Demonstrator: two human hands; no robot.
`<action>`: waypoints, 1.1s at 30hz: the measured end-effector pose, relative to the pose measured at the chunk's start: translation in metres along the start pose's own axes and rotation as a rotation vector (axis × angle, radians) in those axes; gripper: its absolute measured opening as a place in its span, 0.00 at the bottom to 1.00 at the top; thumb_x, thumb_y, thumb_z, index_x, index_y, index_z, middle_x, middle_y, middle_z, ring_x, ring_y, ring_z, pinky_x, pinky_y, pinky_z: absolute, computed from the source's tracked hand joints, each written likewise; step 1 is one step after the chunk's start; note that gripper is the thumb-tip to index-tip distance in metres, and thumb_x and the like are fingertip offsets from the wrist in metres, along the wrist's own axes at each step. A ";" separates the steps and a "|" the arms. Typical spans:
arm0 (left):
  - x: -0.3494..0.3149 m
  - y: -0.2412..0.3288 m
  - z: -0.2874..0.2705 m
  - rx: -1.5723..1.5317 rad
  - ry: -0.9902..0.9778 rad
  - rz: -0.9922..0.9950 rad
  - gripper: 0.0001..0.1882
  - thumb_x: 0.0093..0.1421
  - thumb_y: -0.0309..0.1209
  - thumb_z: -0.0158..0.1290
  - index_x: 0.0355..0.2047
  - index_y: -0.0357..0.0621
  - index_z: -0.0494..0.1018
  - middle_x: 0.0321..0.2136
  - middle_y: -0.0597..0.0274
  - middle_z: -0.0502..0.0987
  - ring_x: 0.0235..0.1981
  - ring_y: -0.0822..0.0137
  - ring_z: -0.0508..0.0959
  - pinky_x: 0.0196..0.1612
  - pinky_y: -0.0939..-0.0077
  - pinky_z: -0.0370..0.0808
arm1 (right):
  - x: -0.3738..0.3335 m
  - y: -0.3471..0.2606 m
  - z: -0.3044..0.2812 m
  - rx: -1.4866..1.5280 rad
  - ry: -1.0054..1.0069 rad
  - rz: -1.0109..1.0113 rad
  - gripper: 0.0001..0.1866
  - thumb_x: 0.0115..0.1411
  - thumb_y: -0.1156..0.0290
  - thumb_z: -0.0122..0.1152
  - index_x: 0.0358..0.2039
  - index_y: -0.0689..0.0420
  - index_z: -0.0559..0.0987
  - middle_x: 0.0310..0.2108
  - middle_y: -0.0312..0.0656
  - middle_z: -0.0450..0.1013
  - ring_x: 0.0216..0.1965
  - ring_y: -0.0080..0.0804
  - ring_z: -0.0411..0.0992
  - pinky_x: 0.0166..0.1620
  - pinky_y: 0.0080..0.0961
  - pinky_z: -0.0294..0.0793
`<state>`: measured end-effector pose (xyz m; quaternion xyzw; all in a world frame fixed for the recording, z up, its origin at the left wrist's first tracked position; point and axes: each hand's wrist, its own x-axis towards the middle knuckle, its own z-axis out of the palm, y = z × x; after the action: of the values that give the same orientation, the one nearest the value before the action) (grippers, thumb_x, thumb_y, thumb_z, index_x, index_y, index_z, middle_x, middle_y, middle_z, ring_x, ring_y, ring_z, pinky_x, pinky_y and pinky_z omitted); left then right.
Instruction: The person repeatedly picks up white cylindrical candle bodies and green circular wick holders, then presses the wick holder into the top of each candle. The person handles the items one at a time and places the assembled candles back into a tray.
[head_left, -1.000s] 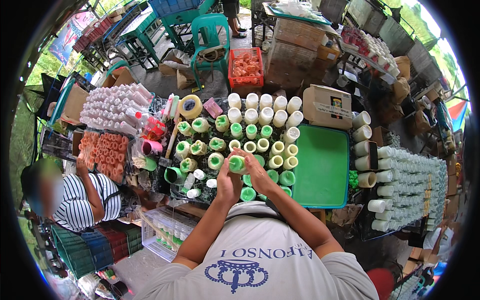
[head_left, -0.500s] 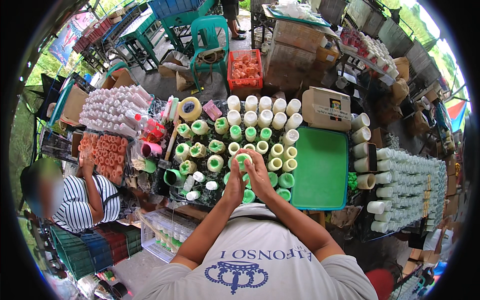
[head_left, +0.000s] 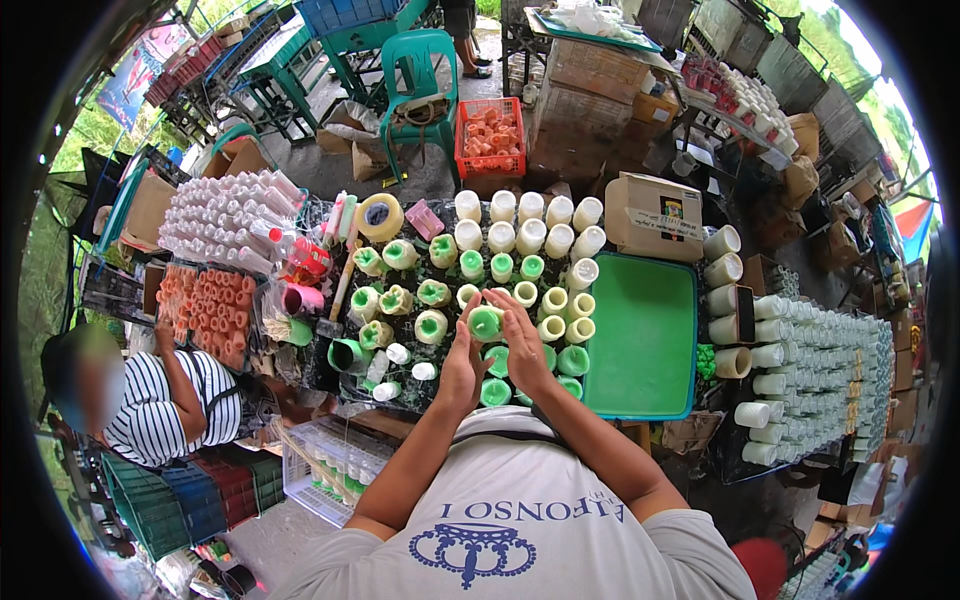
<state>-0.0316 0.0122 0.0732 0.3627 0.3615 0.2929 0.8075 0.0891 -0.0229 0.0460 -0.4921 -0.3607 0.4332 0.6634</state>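
Observation:
Between my two flat palms, low over the table's front middle, is a short pale cylinder with a green end, like a candle (head_left: 486,323). A small pale knob shows at the centre of its green face. My left hand (head_left: 460,365) presses its left side and my right hand (head_left: 524,350) its right, fingers straight and pointing away from me. Beneath and near my wrists stand several green-filled cylinders (head_left: 495,391). Beyond my fingertips are rows of pale cylinders (head_left: 530,237). To the left stand ragged-rimmed cylinders with green inside (head_left: 400,254).
A green tray (head_left: 640,340) lies right of the cylinders, with a cardboard box (head_left: 654,217) behind it. Tape (head_left: 380,217) and a hammer (head_left: 342,285) lie left. Many white cups (head_left: 800,360) stand far right. A person in a striped shirt (head_left: 150,405) sits left, by orange pieces (head_left: 205,310).
The candle has turned and shifted slightly between my palms, so its green end now shows with the small knob. My left hand has slid a little toward me.

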 end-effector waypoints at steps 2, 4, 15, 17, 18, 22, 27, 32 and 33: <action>0.002 0.001 -0.003 0.093 -0.006 -0.006 0.34 0.76 0.62 0.27 0.77 0.69 0.51 0.75 0.73 0.56 0.74 0.64 0.56 0.67 0.42 0.52 | 0.002 0.000 -0.003 0.025 -0.007 -0.003 0.25 0.80 0.61 0.36 0.67 0.61 0.72 0.68 0.49 0.64 0.69 0.40 0.62 0.72 0.34 0.56; 0.004 -0.003 -0.007 0.128 0.003 -0.020 0.34 0.76 0.63 0.27 0.77 0.69 0.51 0.75 0.73 0.57 0.73 0.65 0.57 0.65 0.45 0.54 | 0.002 -0.002 -0.003 0.067 -0.030 0.016 0.25 0.80 0.60 0.37 0.67 0.61 0.71 0.68 0.48 0.64 0.69 0.39 0.63 0.72 0.33 0.57; 0.012 -0.017 -0.005 0.197 0.044 -0.088 0.39 0.73 0.67 0.33 0.77 0.67 0.48 0.75 0.72 0.55 0.73 0.67 0.54 0.67 0.43 0.51 | 0.000 -0.004 -0.004 0.146 -0.072 0.186 0.24 0.78 0.59 0.43 0.66 0.59 0.71 0.65 0.44 0.70 0.68 0.33 0.63 0.71 0.32 0.55; 0.014 -0.015 -0.007 0.144 0.015 -0.111 0.37 0.74 0.65 0.32 0.77 0.66 0.48 0.75 0.72 0.54 0.74 0.67 0.53 0.67 0.42 0.50 | 0.002 -0.002 -0.006 0.182 -0.061 0.192 0.24 0.79 0.59 0.42 0.66 0.58 0.71 0.65 0.44 0.69 0.68 0.33 0.63 0.71 0.33 0.55; 0.013 -0.015 -0.007 0.116 0.004 -0.129 0.36 0.75 0.63 0.32 0.77 0.66 0.48 0.76 0.72 0.53 0.74 0.66 0.53 0.68 0.41 0.50 | 0.001 -0.003 -0.005 0.201 -0.054 0.203 0.24 0.79 0.59 0.42 0.67 0.58 0.71 0.65 0.44 0.69 0.68 0.33 0.63 0.71 0.33 0.56; 0.013 -0.008 -0.006 0.054 -0.021 -0.086 0.33 0.77 0.60 0.29 0.77 0.67 0.51 0.75 0.72 0.56 0.74 0.65 0.54 0.68 0.41 0.49 | 0.003 -0.004 -0.007 0.197 -0.052 0.158 0.27 0.80 0.58 0.37 0.70 0.61 0.67 0.68 0.46 0.66 0.70 0.35 0.62 0.73 0.32 0.55; 0.019 -0.018 -0.005 0.209 0.271 0.103 0.29 0.80 0.51 0.33 0.64 0.48 0.74 0.52 0.72 0.80 0.48 0.79 0.78 0.40 0.79 0.71 | 0.005 -0.003 -0.010 0.168 -0.091 0.150 0.28 0.81 0.58 0.36 0.72 0.63 0.63 0.71 0.46 0.64 0.72 0.36 0.60 0.73 0.32 0.55; 0.022 -0.011 -0.007 0.199 0.323 0.185 0.27 0.80 0.49 0.35 0.58 0.46 0.77 0.49 0.67 0.82 0.45 0.75 0.81 0.39 0.80 0.76 | 0.006 -0.008 -0.002 0.276 -0.052 0.144 0.26 0.81 0.60 0.38 0.71 0.62 0.67 0.72 0.49 0.62 0.73 0.40 0.59 0.73 0.32 0.55; 0.023 -0.011 -0.009 0.148 0.333 0.182 0.27 0.79 0.50 0.36 0.57 0.46 0.77 0.50 0.66 0.82 0.46 0.72 0.82 0.41 0.76 0.79 | 0.006 -0.006 -0.003 0.161 -0.035 0.101 0.25 0.81 0.61 0.39 0.69 0.62 0.69 0.72 0.50 0.62 0.72 0.39 0.60 0.72 0.31 0.56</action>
<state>-0.0231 0.0266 0.0516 0.3987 0.4764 0.3933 0.6778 0.0951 -0.0191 0.0511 -0.4473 -0.3108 0.5021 0.6717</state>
